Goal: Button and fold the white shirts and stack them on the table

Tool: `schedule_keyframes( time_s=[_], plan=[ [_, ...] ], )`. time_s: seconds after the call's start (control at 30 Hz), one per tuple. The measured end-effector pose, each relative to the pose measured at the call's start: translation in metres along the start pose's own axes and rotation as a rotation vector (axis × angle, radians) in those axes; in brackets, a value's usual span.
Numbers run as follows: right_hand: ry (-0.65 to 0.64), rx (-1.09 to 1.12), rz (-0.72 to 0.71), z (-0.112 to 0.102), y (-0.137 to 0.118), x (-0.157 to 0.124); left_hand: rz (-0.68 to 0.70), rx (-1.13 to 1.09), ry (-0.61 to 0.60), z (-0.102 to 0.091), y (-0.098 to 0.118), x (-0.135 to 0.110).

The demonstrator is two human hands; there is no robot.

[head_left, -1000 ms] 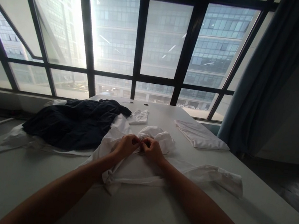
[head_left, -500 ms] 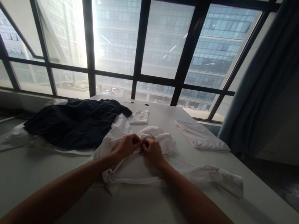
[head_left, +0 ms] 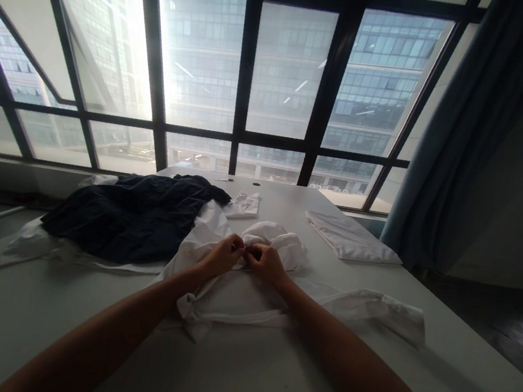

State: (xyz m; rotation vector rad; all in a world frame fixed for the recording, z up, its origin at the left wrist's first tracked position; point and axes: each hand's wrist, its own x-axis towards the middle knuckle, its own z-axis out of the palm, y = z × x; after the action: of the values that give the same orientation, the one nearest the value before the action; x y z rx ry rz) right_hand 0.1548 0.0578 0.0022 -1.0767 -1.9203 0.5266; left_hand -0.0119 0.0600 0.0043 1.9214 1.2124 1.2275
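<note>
No words, letters, numbers or signs to read anywhere here.

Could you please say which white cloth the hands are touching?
The crumpled garment in the middle, touched by the left hand and right hand; the folded cloth at right and small piece farther back lie untouched.

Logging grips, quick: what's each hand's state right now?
Left hand: closed, pinching the white garment.
Right hand: closed, pinching the same garment.
</note>
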Motion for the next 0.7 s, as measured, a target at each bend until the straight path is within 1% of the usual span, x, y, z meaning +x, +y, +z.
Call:
schedule_keyframes(
  time_s=[0.1, 0.27, 0.37, 0.47, 0.57, 0.7],
  plan=[
    [0.005, -0.027, -0.032, 0.001, 0.0, 0.0, -0.017, -0.034, -0.014, -0.002, -0.005, 0.002],
    [-0.016, 0.006, -0.052, -0.001, -0.001, -0.001, -0.007, -0.105, -0.056, -0.008, -0.006, 0.001],
    [-0.018, 0.017, -0.064, -0.001, -0.002, -0.003, -0.046, -0.187, -0.078, -0.012, -0.003, 0.0],
    [-0.023, 0.012, -0.055, -0.001, -0.003, -0.005, -0.104, -0.258, -0.064, -0.013, 0.001, 0.0],
    [-0.028, -0.023, -0.055, 0.0, -0.003, -0.005, -0.144, -0.266, -0.053, -0.013, 0.005, -0.001],
    [0.007, -0.101, -0.111, 0.003, -0.003, -0.005, -0.128, -0.222, -0.047, -0.014, 0.01, -0.001]
  ],
)
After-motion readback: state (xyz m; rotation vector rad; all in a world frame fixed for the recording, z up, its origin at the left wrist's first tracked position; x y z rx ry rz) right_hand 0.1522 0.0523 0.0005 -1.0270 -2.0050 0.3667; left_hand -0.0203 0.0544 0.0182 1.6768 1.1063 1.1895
